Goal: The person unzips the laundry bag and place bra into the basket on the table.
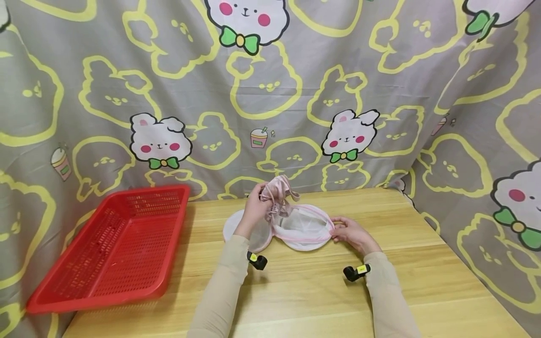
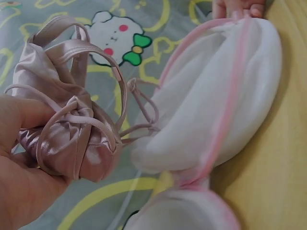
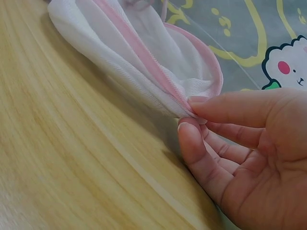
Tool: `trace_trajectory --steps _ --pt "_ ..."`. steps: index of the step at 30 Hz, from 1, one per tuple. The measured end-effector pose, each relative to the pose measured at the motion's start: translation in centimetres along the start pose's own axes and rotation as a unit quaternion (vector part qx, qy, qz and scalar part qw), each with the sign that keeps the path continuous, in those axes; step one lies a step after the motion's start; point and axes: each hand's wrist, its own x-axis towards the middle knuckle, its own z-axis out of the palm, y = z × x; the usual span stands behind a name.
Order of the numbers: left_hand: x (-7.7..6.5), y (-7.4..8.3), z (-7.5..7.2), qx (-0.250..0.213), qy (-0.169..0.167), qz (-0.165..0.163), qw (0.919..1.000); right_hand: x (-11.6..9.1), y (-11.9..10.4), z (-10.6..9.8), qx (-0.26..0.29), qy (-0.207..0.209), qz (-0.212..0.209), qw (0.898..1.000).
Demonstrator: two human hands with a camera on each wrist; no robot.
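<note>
My left hand (image 1: 255,212) grips a bunched dusty-pink satin garment (image 2: 62,96) with straps and thin cords. The bundle is held over a white mesh laundry bag (image 1: 306,241), whose two round pockets join in the middle and carry pink zipper edging. The right pocket gapes open, and cords of the garment (image 1: 276,190) hang at its mouth. At that pocket's right end, my right hand (image 1: 351,233) pinches the pink-edged rim between thumb and fingertips. Seen from the right wrist, the thumb and fingers (image 3: 225,110) meet on the end of the zipper edging (image 3: 163,79).
A red perforated plastic basket (image 1: 166,281) stands at the left of the wooden table (image 1: 304,300). A grey patterned curtain (image 1: 274,98) hangs along the table's back and sides. Each wrist wears a small black camera (image 1: 354,273).
</note>
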Motion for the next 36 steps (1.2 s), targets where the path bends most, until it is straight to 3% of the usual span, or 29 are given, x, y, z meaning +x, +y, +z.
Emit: trace_trajectory --steps 13,21,36 --pt "0.7 1.1 -1.9 -0.007 0.008 0.0 0.9999 -0.3 0.3 -0.4 0.0 0.009 0.002 1.0" --pt "1.1 1.5 -3.4 0.008 0.012 0.01 0.9998 -0.5 0.3 -0.5 0.004 0.003 0.0 1.0" --pt "1.5 2.9 -6.9 0.042 0.035 -0.001 0.9985 0.0 -0.1 -0.1 0.004 0.007 0.01 1.0"
